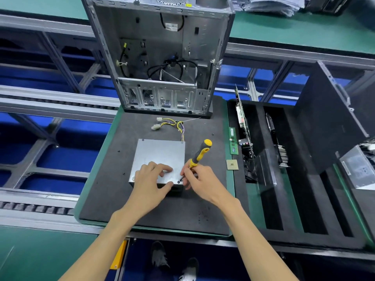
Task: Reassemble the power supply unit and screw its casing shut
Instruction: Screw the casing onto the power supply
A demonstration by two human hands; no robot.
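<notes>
The grey metal power supply unit (160, 155) lies on the dark foam mat (113, 179), its lid on top and its yellow and purple cable bundle (174, 124) trailing toward the far side. My left hand (151, 179) rests on the near part of the lid, fingers spread on top and thumb against the front edge. My right hand (199, 179) grips a yellow and black screwdriver (199, 153), tilted, with its tip at a screw (178, 181) in the lid's near right corner.
An open computer case (162, 57) stands upright at the mat's far edge. To the right, a black slotted foam tray (294, 179) holds circuit boards, a RAM stick (233, 142) and a CPU chip (232, 164). A black side panel (328, 126) leans there. Conveyor rails run on the left.
</notes>
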